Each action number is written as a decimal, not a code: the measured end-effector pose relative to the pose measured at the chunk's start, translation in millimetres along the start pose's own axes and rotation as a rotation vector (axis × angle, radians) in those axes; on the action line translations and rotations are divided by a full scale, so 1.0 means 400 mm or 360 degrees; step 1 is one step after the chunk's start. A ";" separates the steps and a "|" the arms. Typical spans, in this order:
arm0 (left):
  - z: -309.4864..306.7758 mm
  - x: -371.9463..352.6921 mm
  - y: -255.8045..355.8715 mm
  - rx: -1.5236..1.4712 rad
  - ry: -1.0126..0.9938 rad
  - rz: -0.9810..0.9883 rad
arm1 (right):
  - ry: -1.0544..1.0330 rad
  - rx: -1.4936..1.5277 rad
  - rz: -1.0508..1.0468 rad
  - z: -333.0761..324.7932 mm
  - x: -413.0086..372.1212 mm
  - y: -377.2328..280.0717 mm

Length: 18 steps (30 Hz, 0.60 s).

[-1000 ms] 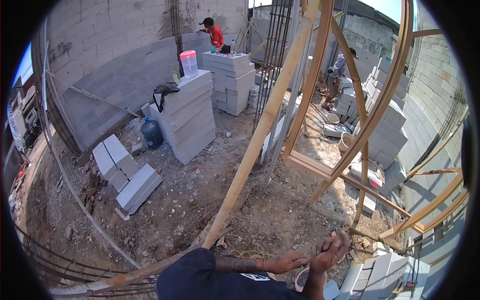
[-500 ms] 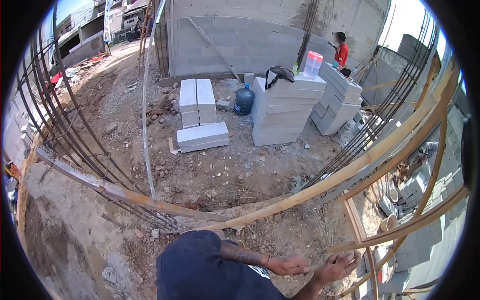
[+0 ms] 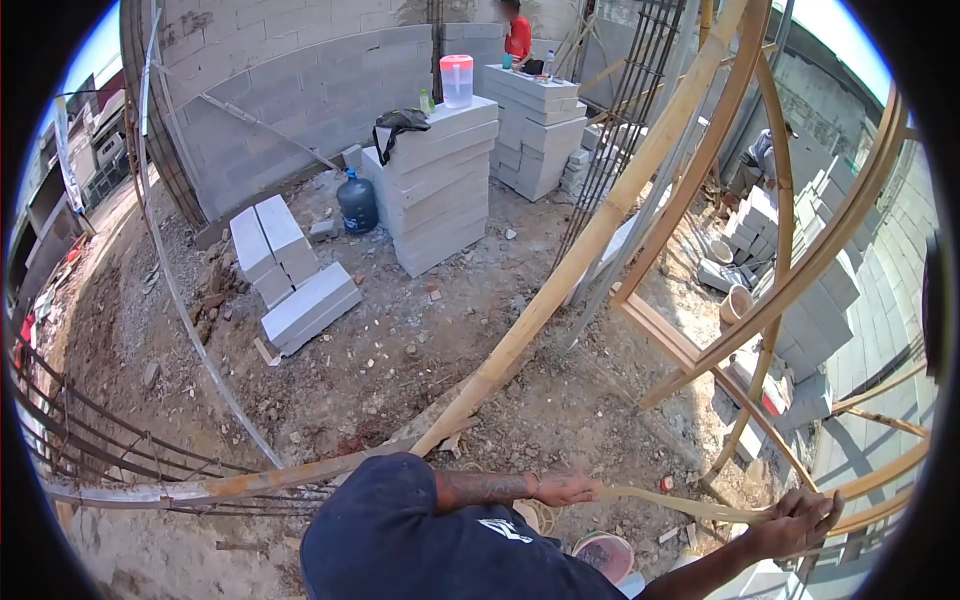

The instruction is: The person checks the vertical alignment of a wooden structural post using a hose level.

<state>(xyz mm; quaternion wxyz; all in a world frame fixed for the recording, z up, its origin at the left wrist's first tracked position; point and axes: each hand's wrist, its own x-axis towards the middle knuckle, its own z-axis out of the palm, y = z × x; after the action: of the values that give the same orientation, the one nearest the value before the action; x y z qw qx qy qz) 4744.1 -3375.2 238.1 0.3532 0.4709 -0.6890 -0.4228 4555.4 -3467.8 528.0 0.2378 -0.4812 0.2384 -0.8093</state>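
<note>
Below me, a pale yellow, tube-like strip [image 3: 680, 503] runs between my two hands, with a slight sag in its middle. My left hand [image 3: 568, 489] is closed around its near end, the arm reaching across from the left. At the far right, the fingers of my right hand [image 3: 797, 522] are curled over the other end, close to some wooden bars. Beneath the left forearm lies a loose coil of thin yellowish line [image 3: 541, 515]. A pinkish bucket [image 3: 605, 555] stands under the strip, partly hidden by my shirt.
A bamboo pole [image 3: 575, 275] slants up in front of me, beside a wooden frame [image 3: 660, 338]. Rusty rebar [image 3: 130, 455] crosses at left. Stacked white blocks [image 3: 440, 200] and a blue water jug [image 3: 356, 203] stand beyond. A person in red [image 3: 518, 38] is at the back.
My view has swung to the right. My hands have moved farther apart, the right one outward, and a longer stretch of the strip now shows between them.
</note>
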 end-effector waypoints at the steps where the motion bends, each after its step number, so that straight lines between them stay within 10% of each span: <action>1: 0.023 -0.002 -0.026 -0.0013 0.0022 0.0109 | 0.0105 -0.0061 -0.0044 -0.015 0.027 -0.025; 10: 0.018 -0.035 0.154 0.0078 -0.0117 0.0492 | 0.0248 -0.0173 -0.0556 -0.105 0.162 -0.184; 18: -0.036 -0.007 0.367 -0.0657 -0.0679 0.0329 | 0.0119 -0.0045 -0.0325 -0.062 0.091 -0.241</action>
<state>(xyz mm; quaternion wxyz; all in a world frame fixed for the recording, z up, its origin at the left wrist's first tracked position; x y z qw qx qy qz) 4706.3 -3346.7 377.7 0.3298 0.2173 -0.6916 -0.6048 4502.8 -3411.6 600.9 0.1384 -0.4758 0.2081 -0.8433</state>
